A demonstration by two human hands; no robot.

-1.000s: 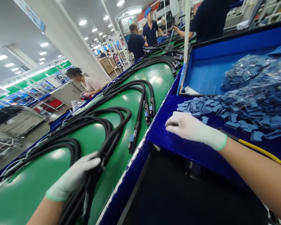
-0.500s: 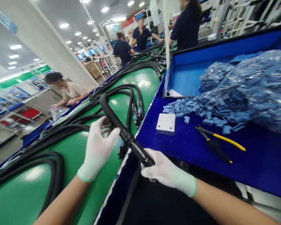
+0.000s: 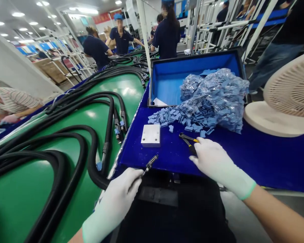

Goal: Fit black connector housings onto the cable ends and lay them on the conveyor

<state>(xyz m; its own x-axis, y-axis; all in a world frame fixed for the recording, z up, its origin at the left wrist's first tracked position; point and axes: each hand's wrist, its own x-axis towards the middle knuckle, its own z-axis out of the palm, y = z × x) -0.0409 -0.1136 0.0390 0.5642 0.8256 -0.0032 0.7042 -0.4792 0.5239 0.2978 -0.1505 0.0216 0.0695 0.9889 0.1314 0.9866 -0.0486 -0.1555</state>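
Note:
My left hand [image 3: 120,192], in a white glove, is closed around the end of a black corrugated cable [image 3: 101,180]. From its fingertips a small dark connector [image 3: 152,162] with a ribbed row points up and right, over the blue table's front edge. My right hand [image 3: 215,160], gloved too, has its fingers and thumb around the handles of pliers [image 3: 186,137] with yellow and black grips. The pliers' head lies on the table, pointing left. A silver metal block [image 3: 151,135] with holes sits between the hands, farther back.
Loose blue plastic clips [image 3: 171,116] spill from a clear bag [image 3: 218,98] beside a blue bin [image 3: 164,84]. A white fan [image 3: 276,119] stands right. More black cables [image 3: 78,145] cover the green worktop [image 3: 12,199] at left. Co-workers [image 3: 120,37] stand beyond.
My view has turned to the right. The right hand has let go of the cable end and moved right onto the pliers. The left hand now holds the cable's connector end, lower down.

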